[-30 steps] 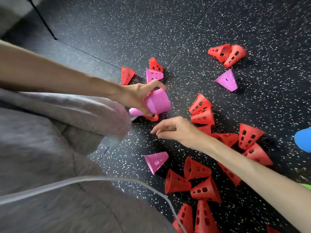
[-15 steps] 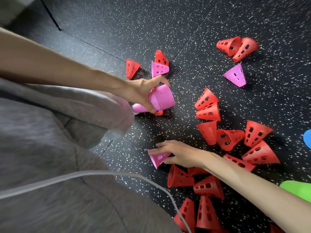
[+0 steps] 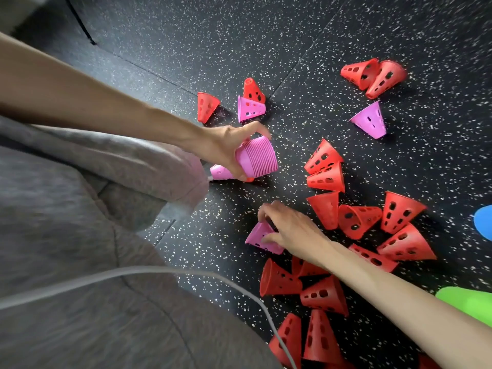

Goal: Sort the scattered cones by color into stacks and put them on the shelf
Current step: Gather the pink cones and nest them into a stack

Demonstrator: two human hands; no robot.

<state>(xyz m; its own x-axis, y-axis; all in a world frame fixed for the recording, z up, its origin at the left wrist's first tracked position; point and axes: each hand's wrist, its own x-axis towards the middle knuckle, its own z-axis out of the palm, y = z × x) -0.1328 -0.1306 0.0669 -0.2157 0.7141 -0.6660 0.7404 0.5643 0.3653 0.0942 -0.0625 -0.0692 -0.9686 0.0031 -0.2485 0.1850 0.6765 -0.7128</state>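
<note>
The person's left hand (image 3: 226,145) gripped a stack of nested pink plastic cones (image 3: 257,159) lying sideways above the black speckled rubber floor (image 3: 213,35). The right hand (image 3: 290,230) pinched a single pink perforated cone (image 3: 259,237) on the floor. Red perforated plastic cones (image 3: 326,179) lay scattered to the right.

The floor (image 3: 239,43) is black rubber matting flecked with white, with seams running across it. Grey trousers (image 3: 66,235) fill the lower left of the floor — a pale grey cable (image 3: 133,272) curves across them. At the floor's right edge sit two flat patches, cut off by the frame — a blue patch (image 3: 484,222) and, nearer, a green patch (image 3: 466,302).
</note>
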